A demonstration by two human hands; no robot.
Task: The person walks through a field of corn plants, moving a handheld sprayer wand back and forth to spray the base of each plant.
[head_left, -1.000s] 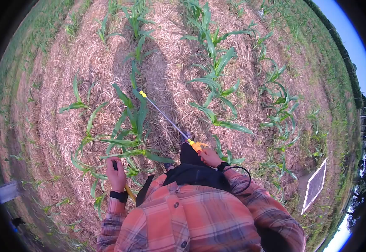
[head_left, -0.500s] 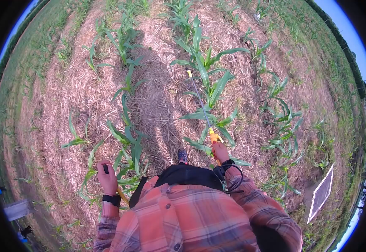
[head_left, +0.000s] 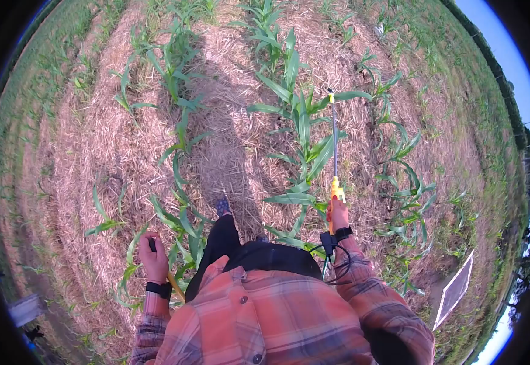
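Note:
My right hand (head_left: 339,215) is closed around the yellow handle of a spray wand (head_left: 335,146). The wand's thin metal tube points away from me, with its yellow nozzle end beside a leaf of the middle-right row of corn plants (head_left: 304,125). At the lower left, my left hand (head_left: 154,255) is wrapped round a black-ended grip of a lever (head_left: 176,287), whose yellow part shows below the hand. Leaves of the left corn row stand close by. A black strap is on each wrist, and a dark cable loops near the right one.
Dry straw (head_left: 228,158) covers the ground between the corn rows. Another row of plants (head_left: 411,176) grows at the right. A framed flat panel (head_left: 454,291) stands at the lower right, and a pale board (head_left: 26,310) is at the lower left.
My right hand has swung the wand to the right, away from the middle of the corn row. One foot has come forward on the straw. My left hand has barely moved.

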